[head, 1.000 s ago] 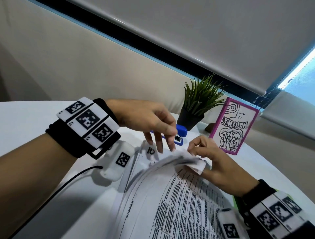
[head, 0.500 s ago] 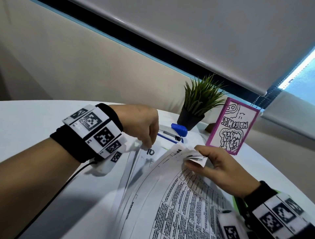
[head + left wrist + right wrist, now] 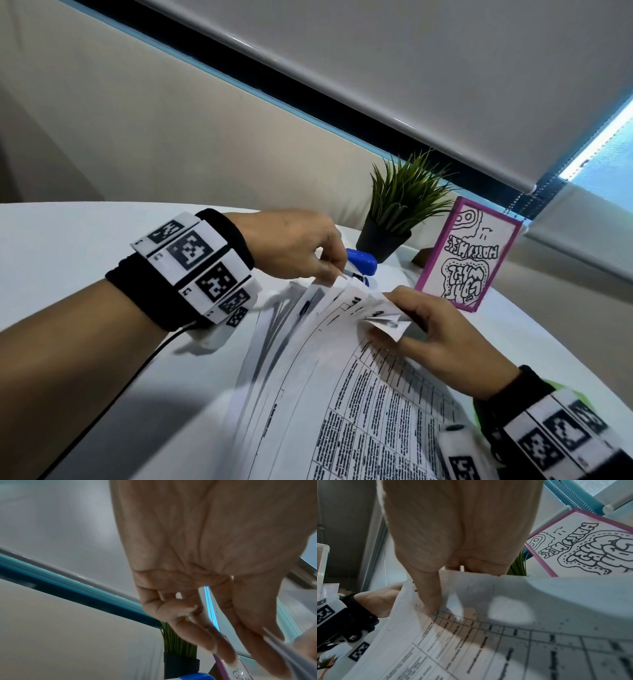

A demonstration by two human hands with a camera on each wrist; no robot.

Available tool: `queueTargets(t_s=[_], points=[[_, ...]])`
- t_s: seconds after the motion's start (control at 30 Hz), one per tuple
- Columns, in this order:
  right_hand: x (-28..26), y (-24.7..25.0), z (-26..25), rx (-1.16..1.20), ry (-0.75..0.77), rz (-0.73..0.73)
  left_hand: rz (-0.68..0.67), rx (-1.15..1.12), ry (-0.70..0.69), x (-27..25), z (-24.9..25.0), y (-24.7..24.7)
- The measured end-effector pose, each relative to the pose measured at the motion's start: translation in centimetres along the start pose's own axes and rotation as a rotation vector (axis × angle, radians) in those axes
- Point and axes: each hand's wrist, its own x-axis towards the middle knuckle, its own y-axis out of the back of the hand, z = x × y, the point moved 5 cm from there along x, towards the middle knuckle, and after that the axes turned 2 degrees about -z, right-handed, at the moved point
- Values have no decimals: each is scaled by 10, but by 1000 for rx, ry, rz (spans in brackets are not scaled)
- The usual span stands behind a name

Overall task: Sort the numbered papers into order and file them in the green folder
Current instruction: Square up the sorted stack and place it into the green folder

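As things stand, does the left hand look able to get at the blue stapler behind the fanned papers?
Probably yes. The left hand pinches the far edge of the papers, and the blue stapler sits just beyond its fingertips with nothing between them. The hand would have to let go of the sheets first.

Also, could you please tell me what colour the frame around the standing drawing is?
Purple-pink, around the black-and-white doodle card; the head view shows it best.
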Motion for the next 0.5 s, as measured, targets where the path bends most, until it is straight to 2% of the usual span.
queueTargets(t_s=[0.1, 0.2, 0.33, 0.5], points=[[-1, 3, 4, -51, 1, 40, -32, -56, 11, -2, -3, -2], [-2, 4, 2, -118, 47, 52, -133, -124, 71, -3, -6, -8], [-5, 6, -5, -42, 109, 70, -215, -79, 118, -4, -12, -15], [-11, 6, -4, -37, 109, 27, -118, -44, 115, -1, -16, -11]])
